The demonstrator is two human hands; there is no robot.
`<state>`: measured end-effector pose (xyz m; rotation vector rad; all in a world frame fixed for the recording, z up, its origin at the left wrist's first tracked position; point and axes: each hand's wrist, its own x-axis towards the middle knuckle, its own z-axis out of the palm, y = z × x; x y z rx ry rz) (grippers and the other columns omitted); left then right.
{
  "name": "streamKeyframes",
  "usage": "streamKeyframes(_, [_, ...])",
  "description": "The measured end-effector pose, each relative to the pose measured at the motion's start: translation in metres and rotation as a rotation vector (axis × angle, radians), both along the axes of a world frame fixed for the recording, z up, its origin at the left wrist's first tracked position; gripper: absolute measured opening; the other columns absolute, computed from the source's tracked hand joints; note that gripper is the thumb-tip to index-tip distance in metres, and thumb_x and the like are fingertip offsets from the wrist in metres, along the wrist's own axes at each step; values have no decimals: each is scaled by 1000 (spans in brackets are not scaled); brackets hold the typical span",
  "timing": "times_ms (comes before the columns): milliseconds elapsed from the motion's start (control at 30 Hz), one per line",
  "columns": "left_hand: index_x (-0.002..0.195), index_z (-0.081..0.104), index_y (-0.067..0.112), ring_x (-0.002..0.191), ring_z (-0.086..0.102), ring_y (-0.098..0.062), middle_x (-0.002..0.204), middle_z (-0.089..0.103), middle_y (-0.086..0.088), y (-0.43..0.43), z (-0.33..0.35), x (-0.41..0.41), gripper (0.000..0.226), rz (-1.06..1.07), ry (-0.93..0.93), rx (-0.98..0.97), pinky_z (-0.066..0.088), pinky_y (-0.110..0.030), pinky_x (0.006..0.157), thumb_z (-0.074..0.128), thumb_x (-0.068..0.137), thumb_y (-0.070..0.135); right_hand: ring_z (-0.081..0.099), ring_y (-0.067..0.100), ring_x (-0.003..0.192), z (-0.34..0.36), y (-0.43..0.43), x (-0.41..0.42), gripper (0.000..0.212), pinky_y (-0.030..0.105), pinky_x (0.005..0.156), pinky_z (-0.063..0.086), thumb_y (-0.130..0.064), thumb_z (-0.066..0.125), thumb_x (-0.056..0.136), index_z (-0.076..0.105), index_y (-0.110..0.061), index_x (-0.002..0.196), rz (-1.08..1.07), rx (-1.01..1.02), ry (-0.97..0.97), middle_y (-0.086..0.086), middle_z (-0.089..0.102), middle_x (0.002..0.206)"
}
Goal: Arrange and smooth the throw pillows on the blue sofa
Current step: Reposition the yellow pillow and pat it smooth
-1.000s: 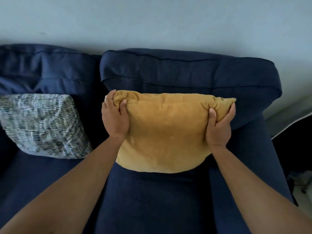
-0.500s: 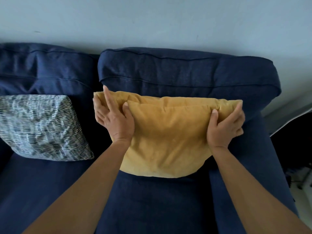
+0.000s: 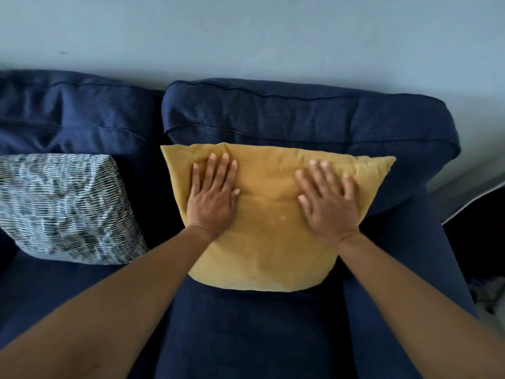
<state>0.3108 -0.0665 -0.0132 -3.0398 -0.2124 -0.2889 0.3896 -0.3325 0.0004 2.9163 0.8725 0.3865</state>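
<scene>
**Two flat hands on the yellow pillow**

We see a yellow pillow (image 3: 273,236) on the blue sofa (image 3: 246,332). It stands on the seat and leans on the back cushion (image 3: 300,116) behind it. Its top edge is a bit wrinkled.

Our left hand (image 3: 213,195) lies flat on the left part of the pillow. The fingers are wide and point up to the top edge. It holds nothing; the palm just presses on the cloth.

Our right hand (image 3: 328,201) lies flat on the right part of the pillow. Its fingers are spread wide too, and it holds nothing. The two hands are apart, with bare yellow cloth between them.

To the left sits a second pillow (image 3: 65,206). It has a blue and white pattern of little lines. It leans on the other back cushion (image 3: 76,113) and does not touch the yellow pillow. A dark gap of sofa lies between the two.

Behind the sofa is a pale wall (image 3: 246,34).
</scene>
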Motion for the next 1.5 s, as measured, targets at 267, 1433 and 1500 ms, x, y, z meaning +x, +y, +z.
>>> streamKeyframes(267, [159,19,13,154,3,-36,167,8,-14,-30,40,-14,67,-60,-315,-189,-7,-55,122,29,103,48,-11,20,152,2,-32,17,58,52,122,-1,-48,10,105,4,-27,159,-428,180,159,2,-7,167])
streamKeyframes(1433, [157,9,8,155,-2,-24,165,12,-10,-88,-99,-107,62,-74,-257,-253,1,-54,124,32,105,32,5,21,153,-87,37,-126,65,48,121,3,-30,43,102,15,-9,157,159,247,-163,6,8,164])
streamKeyframes(1500, [157,11,8,155,2,-25,165,14,-9,-67,-115,-105,61,-34,-217,-190,3,-55,124,29,106,34,10,17,152,-113,27,-127,68,45,122,6,-32,47,101,16,-11,158,252,84,-209,4,10,165])
